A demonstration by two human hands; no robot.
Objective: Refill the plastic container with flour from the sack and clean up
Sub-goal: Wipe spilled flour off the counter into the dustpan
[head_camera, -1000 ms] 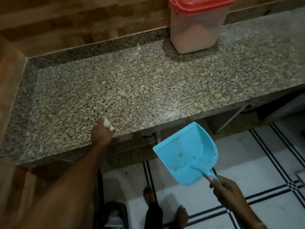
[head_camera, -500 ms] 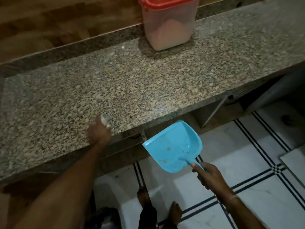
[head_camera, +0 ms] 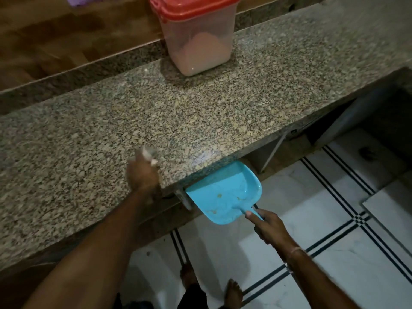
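I see my left hand, blurred, gripping a small pale wad at the near edge of the granite counter. My right hand curls round the handle of a blue dustpan, whose far rim sits under the counter edge, just right of the left hand. The plastic container, red lid on, partly filled with flour, stands at the counter's far side.

Speckled granite counter above white floor tiles (dark double stripes).
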